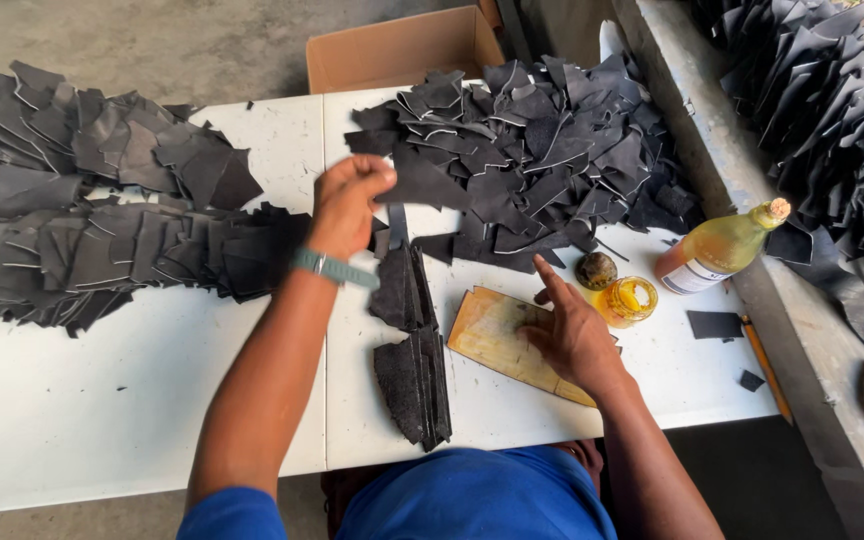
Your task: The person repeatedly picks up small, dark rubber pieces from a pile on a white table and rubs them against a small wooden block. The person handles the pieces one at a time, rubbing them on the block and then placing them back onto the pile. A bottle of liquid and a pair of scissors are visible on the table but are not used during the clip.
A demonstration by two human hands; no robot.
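My left hand (347,203) is raised over the white table (72,400) and pinches a flat dark leather piece (422,185) at its left edge. This piece hangs just in front of a big heap of dark leather pieces (542,150). My right hand (574,335) rests on a tan board (497,335), index finger stretched toward a small open jar of yellow liquid (630,298). Two small overlapped stacks of dark pieces (412,340) lie between my arms.
Rows of overlapped dark pieces (102,230) cover the table's left. A corked bottle of yellowish liquid (717,248) and a round dark lid (596,269) sit near the jar. A cardboard box (402,45) stands behind the table. More dark pieces (832,110) lie on the concrete ledge at right.
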